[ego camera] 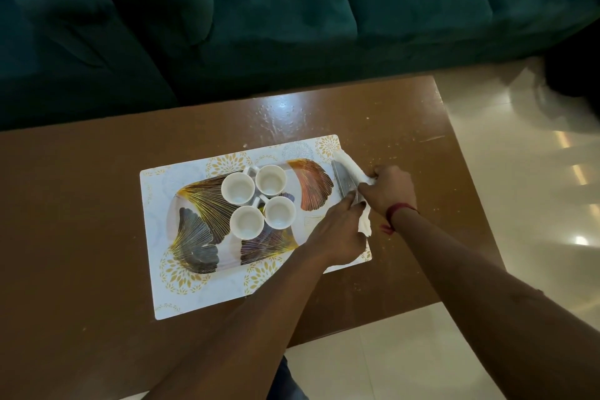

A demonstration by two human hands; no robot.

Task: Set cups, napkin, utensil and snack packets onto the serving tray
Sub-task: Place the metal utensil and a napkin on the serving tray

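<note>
While both my hands work at the tray's [194,201] right end, the napkin [349,169] lies there with its long axis running along that short edge. My right hand [388,193] pinches its far part; my left hand [337,235] presses flat on the near part. Four cups [258,201] cluster mid-tray. The tray sits on a mat [168,289] on a brown table [81,204], with a green sofa [292,10] beyond.

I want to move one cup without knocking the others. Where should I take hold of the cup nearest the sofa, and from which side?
Grip that cup by its rim from above, fingers on the far and right sides. Those sides look free, while the other cups crowd its left and near sides. Its handle is not clearly visible, so the rim seems safer. Lift straight up off the tray.
</note>
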